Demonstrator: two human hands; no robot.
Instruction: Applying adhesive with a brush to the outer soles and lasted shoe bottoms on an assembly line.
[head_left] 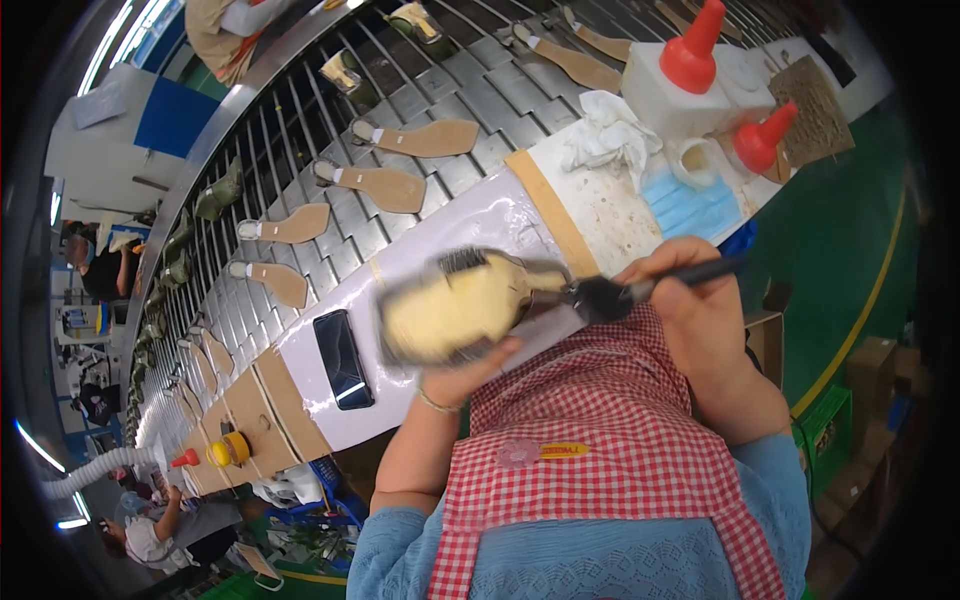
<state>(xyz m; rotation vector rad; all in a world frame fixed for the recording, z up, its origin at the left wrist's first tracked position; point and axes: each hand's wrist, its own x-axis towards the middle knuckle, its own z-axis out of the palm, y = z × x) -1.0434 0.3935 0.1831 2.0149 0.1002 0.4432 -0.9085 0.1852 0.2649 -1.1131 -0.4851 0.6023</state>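
Observation:
My left hand is closed around a lasted shoe, held bottom up over the work surface. Its underside is pale yellow with darker material along the edges, and motion blurs it. In my right hand is a brush with a black handle, gripped between thumb and fingers. The dark brush head meets the narrow end of the shoe in this view; whether it touches cannot be told. Beneath both lies a white work board with a shiny surface.
A black phone lies left of the shoe. Beyond, a metal slatted conveyor carries tan shoe soles and more lasted shoes. At right stand a white bottle with a red nozzle, an open jar, a blue mask and crumpled cloth.

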